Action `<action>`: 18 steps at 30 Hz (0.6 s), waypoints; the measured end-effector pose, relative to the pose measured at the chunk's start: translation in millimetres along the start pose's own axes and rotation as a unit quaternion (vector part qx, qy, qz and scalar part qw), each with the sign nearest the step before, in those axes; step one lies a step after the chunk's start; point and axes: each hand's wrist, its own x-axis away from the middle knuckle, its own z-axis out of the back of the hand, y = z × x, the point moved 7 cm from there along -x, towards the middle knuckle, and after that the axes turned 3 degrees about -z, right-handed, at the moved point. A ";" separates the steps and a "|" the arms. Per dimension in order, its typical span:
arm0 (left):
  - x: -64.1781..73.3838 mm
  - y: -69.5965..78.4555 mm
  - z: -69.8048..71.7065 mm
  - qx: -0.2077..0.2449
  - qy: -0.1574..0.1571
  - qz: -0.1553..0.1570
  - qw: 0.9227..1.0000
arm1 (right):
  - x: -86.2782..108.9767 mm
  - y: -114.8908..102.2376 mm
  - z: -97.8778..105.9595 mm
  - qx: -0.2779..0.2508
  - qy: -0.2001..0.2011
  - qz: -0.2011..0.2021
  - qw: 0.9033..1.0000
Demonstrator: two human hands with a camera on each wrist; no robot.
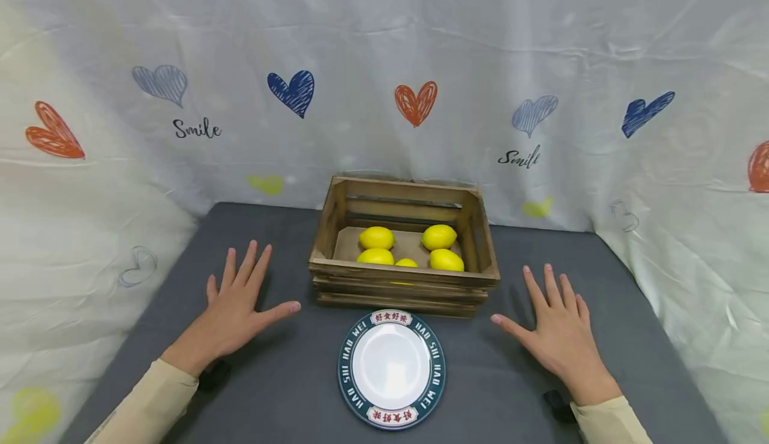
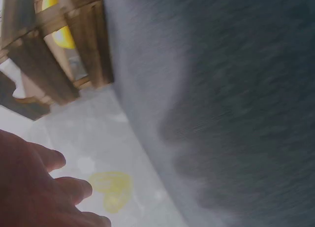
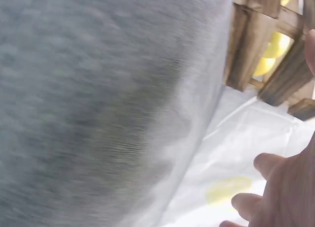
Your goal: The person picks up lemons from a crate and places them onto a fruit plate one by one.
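My left hand [image 1: 235, 310] hovers over the table to the left of a wooden crate, fingers spread and holding nothing. On the other side my right hand [image 1: 559, 330] is spread the same way, palm down, with nothing in it. Between them stands the slatted crate [image 1: 402, 290], with several yellow lemons [image 1: 438, 237] lying on its brown bottom. In front of the crate a round plate [image 1: 392, 367] lies flat, white in the middle with a dark green lettered rim. Both wrist views show fingertips apart from the crate's slatted ends.
A dark grey cloth covers the table [image 1: 270, 390]. Behind it and at both sides hangs a white curtain [image 1: 360, 43] printed with hearts and the word Smile. The crate stands near the table's back edge. Small black devices [image 1: 560, 406] sit under both wrists.
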 end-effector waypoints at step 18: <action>-44.1 63.9 18.6 0.178 -0.013 -0.036 0.983 | -40.1 -72.4 100.0 0.027 0.018 0.126 0.992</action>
